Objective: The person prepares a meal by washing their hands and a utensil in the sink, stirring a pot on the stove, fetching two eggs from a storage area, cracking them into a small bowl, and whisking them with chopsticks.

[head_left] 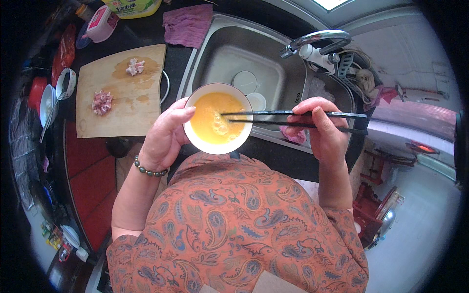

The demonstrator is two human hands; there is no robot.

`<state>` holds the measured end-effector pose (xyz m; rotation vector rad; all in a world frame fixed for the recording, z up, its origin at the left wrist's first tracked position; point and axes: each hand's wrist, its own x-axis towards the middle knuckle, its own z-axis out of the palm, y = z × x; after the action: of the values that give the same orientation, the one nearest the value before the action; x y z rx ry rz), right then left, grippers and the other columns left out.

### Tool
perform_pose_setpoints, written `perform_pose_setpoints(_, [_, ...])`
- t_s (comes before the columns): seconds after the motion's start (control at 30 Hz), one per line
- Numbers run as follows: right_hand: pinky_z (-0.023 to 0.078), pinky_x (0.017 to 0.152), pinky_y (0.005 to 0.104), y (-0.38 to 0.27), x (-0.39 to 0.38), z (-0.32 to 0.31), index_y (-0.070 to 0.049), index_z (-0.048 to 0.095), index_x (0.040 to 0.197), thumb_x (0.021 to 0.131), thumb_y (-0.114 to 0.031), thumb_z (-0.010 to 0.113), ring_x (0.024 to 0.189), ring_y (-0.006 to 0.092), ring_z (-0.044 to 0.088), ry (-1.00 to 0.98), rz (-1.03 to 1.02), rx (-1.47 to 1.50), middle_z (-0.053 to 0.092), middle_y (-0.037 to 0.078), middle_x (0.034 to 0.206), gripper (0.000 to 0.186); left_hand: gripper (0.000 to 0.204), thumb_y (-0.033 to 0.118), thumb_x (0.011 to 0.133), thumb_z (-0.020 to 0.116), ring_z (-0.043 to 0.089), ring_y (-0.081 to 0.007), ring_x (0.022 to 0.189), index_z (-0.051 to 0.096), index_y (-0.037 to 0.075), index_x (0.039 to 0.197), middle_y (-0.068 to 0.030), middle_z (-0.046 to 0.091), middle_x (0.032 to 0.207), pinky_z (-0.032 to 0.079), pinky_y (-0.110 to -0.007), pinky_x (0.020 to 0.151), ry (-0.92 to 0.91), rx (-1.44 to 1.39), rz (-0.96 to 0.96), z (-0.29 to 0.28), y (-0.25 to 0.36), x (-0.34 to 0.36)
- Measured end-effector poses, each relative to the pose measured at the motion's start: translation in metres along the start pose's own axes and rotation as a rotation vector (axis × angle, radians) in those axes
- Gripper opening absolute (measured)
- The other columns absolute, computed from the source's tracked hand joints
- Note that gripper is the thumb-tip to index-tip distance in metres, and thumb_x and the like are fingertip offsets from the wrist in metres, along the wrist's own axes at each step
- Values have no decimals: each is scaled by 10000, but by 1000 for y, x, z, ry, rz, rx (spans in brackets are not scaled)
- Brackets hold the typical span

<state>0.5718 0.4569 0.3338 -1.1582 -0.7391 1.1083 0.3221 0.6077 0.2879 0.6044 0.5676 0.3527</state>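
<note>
My left hand (168, 128) grips a white bowl (212, 147) by its left side, thumb over the rim. Beaten egg (205, 118), yellow with some froth, fills much of the bowl. In my right hand (321, 128) is a pair of dark chopsticks (273, 117), pointing left, their tips in the egg near the bowl's middle. To the left, a wooden cutting board (127, 126) carries two small heaps of chopped pink meat, one upper heap (135, 67) and one lower heap (102, 103).
Behind the bowl is a steel sink (220, 49) with small white dishes (245, 81) and a faucet (317, 41). A purple cloth (187, 25) lies at its left corner. A ladle (66, 83), a white bowl (47, 105) and a pink-and-white tub (102, 23) stand at the left.
</note>
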Motion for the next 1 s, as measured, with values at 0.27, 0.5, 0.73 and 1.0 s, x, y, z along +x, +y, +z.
perform_pose_setpoints(0.27, [584,615,322,-1,-11,-3,65,613,940,963,-195,494,732,234,670,-78,70,88,623,160,881,286,492,235,921,505,601,-185,1067,396,-61,1299,-142,568,1197,506,-309,901,18,12,-2,0,-1,0])
perform_pose_setpoints(0.5, [531,635,265,-23,-6,5,68,650,882,906,-219,581,698,176,636,-161,-76,-249,624,133,816,296,517,237,904,530,590,-173,1075,390,-63,1301,-137,567,1194,488,-303,912,27,35,9,4,0,0])
perform_pose_setpoints(0.73, [504,649,260,-35,8,16,42,665,897,886,-172,580,721,158,615,-101,-231,-394,633,118,850,231,506,233,900,533,594,-169,1068,404,-62,1292,-132,570,1188,492,-296,904,31,37,11,3,0,0])
perform_pose_setpoints(1.0, [513,611,250,-41,2,16,50,663,875,871,-97,576,678,152,622,-242,-133,-523,626,119,786,171,484,214,907,515,601,-172,1062,406,-52,1296,-130,569,1193,503,-300,897,71,63,20,-2,0,-4])
